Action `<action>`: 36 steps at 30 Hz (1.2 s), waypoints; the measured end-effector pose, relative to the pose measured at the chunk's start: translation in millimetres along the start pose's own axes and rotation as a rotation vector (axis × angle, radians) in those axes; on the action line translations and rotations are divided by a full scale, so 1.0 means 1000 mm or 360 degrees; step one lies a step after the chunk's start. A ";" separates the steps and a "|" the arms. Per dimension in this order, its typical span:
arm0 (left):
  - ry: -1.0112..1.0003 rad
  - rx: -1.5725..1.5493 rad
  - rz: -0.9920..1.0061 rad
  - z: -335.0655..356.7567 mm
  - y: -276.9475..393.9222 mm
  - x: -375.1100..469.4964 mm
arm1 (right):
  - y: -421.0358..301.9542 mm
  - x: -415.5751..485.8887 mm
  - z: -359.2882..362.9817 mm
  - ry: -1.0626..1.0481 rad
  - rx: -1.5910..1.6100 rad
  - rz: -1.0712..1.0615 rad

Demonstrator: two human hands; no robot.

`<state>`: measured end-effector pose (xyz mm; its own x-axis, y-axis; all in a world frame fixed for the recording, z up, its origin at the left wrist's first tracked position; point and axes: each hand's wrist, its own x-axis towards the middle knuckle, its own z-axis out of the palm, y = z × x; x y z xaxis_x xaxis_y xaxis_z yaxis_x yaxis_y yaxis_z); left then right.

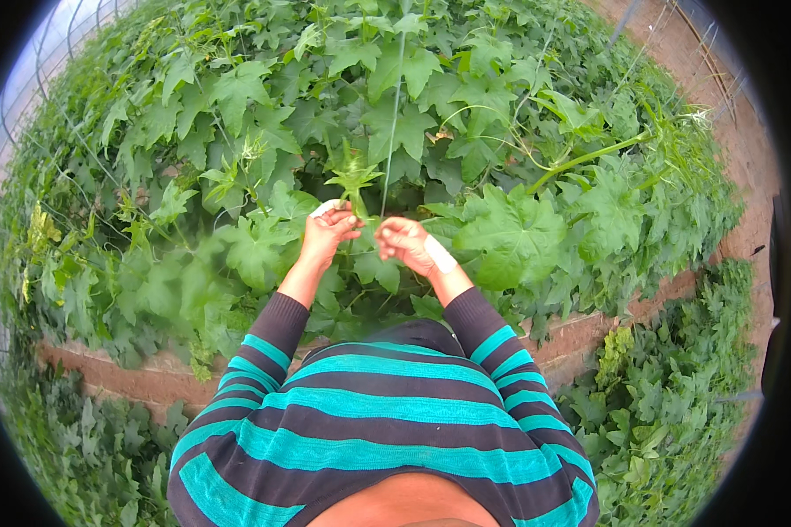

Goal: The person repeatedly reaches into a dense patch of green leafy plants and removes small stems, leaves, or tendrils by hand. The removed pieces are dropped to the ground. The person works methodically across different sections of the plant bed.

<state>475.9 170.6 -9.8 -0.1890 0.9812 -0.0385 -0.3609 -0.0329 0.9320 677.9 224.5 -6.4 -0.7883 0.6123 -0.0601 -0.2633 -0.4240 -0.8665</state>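
My left hand [330, 230] grips the stem just below the pale green growing tip [354, 176] of a climbing vine with lobed leaves. Close beside it on the right, my right hand [404, 245] has its fingers curled at the lower end of a thin, pale string [394, 125] that runs up past the foliage. Whether the fingers pinch the string or a thin tendril is too small to tell. A white patch [440, 254] lies on my right wrist. A broad leaf [513, 236] spreads to the right of this hand.
Dense vine foliage [237, 92] surrounds my hands, with more strings among it. A thick stem [586, 158] leans out at the right. Behind me a strip of bare soil [132, 379] separates this row from another row of plants [659, 428]. Curved greenhouse framing shows at the upper left.
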 end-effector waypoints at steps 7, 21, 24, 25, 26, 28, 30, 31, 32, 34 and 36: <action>-0.0061 0.0103 0.0067 0.029 -0.008 0.008 | -0.002 0.009 -0.002 0.0315 -0.0829 0.0052; -0.0091 0.0058 -0.0009 0.032 0.001 0.000 | -0.057 0.004 0.005 0.0643 -0.2170 -0.0365; -0.0194 0.0016 -0.0113 0.039 0.001 -0.001 | -0.060 0.012 0.014 0.0665 -0.2414 -0.0645; -0.0223 0.0008 -0.0146 0.040 0.001 -0.001 | -0.059 0.015 0.016 0.0648 -0.2210 -0.0511; -0.0255 -0.0074 -0.0140 0.040 0.001 0.000 | -0.058 0.018 0.018 0.0590 -0.1968 -0.0428; -0.0250 -0.0110 -0.0177 0.038 0.002 0.001 | -0.056 0.023 0.017 0.0418 -0.1360 -0.0190; -0.0314 -0.0147 -0.0217 0.033 0.005 0.003 | -0.055 0.023 0.012 0.0226 -0.1328 -0.0327; -0.0294 -0.0176 -0.0235 0.032 0.006 0.003 | -0.056 0.022 0.009 0.0145 -0.1259 -0.0335; -0.0274 -0.0204 -0.0254 0.030 0.008 0.004 | -0.055 0.024 0.008 0.0112 -0.1236 -0.0367; -0.0344 -0.0247 -0.0299 0.028 0.013 0.006 | -0.056 0.024 0.005 0.0006 -0.1319 -0.0490; -0.0285 -0.0378 -0.0263 0.030 0.018 0.006 | -0.057 0.026 0.006 -0.0003 -0.1308 -0.0478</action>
<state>495.9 182.1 17.2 0.0453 0.9941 -0.0985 -0.5799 0.1065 0.8077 669.5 260.4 43.9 -0.7509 0.6197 0.2282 0.0237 0.3706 -0.9285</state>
